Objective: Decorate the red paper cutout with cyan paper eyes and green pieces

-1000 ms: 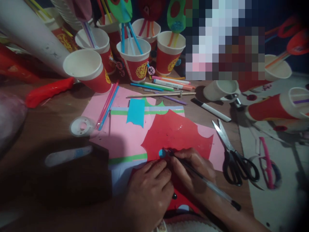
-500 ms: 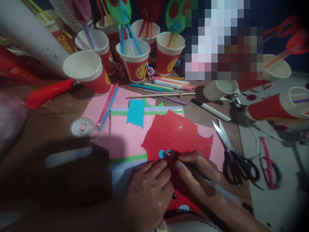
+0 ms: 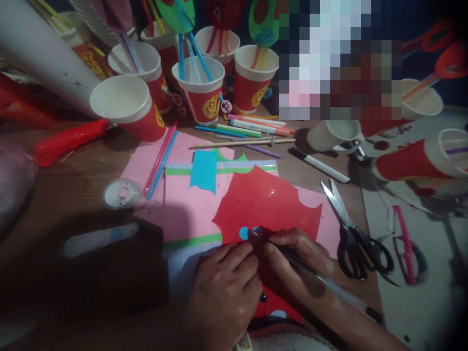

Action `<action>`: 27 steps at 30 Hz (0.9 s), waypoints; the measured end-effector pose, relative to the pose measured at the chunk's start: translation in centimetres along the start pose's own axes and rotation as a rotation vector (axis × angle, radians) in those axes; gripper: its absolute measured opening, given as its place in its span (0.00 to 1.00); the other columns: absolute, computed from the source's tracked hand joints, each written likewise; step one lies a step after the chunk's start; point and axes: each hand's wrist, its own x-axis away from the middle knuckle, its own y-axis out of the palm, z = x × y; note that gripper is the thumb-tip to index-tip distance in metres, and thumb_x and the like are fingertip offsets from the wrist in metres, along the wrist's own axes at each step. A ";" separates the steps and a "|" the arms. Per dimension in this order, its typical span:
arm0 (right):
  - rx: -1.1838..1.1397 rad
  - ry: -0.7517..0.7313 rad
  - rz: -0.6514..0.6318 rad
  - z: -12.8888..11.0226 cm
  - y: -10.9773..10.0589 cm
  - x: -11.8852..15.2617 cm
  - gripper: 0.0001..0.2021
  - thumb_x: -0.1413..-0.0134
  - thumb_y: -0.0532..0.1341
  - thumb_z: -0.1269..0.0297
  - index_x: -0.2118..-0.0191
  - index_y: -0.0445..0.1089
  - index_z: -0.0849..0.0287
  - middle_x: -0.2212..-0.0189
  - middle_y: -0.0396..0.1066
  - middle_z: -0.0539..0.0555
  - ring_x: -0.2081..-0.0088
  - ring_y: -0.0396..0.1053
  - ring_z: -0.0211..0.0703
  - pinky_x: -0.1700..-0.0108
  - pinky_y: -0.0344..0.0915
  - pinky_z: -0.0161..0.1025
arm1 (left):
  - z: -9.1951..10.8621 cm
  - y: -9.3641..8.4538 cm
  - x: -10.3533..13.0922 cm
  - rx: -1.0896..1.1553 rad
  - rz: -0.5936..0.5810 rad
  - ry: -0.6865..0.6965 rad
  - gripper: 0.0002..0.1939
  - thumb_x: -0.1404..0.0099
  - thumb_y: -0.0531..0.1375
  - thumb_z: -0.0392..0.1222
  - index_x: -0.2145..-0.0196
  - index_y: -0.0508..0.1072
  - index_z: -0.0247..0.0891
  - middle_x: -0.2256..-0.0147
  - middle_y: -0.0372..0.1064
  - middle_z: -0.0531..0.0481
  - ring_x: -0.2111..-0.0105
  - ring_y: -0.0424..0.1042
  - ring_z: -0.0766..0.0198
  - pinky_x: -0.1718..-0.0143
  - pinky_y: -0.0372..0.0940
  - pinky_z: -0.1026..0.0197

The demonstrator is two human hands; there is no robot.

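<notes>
My right hand [image 3: 300, 256] grips a ballpoint pen [image 3: 329, 282] with a see-through barrel and dark end. Its tip is by two small blue paper discs [image 3: 244, 233] over the red paper [image 3: 270, 204] with scalloped edges. Close beside the pen tip, my left hand [image 3: 228, 287] rests on the red paper, fingers bent and together; whatever may be under its fingertips is hidden. Below the hands more red material shows, with a black dot [image 3: 263, 297] and a pale patch.
Black-handled scissors [image 3: 354, 239] lie to the right with blades apart. A tape roll [image 3: 122, 193], straws [image 3: 161, 161], a blue paper piece [image 3: 204, 170] and a marker [image 3: 321, 165] lie around the pink sheets [image 3: 190, 204]. Red-and-white paper cups [image 3: 199, 97] stand behind, beside a small white cup [image 3: 332, 135].
The pen tip has shifted very slightly beside the blue discs. Both hands otherwise stay in place; the view has moved a little.
</notes>
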 end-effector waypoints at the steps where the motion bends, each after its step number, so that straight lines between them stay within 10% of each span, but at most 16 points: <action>1: -0.001 -0.015 -0.001 0.1 0.0 0.0 0.02 0.46 0.60 0.67 0.66 0.66 0.54 0.77 0.71 0.47 0.78 0.70 0.38 0.77 0.67 0.33 | 0.0 0.0 -0.1 0.000 -0.005 0.000 0.11 0.37 0.52 0.34 0.70 0.74 0.37 0.64 0.74 0.52 0.56 0.70 0.62 0.52 0.62 0.60; 27: 0.019 -0.019 0.001 0.5 0.7 0.1 0.03 0.45 0.60 0.68 0.66 0.65 0.56 0.78 0.71 0.46 0.79 0.70 0.34 0.79 0.64 0.28 | 0.0 0.1 0.2 0.015 -0.011 0.004 0.11 0.37 0.51 0.34 0.70 0.73 0.37 0.64 0.74 0.51 0.55 0.69 0.62 0.52 0.62 0.59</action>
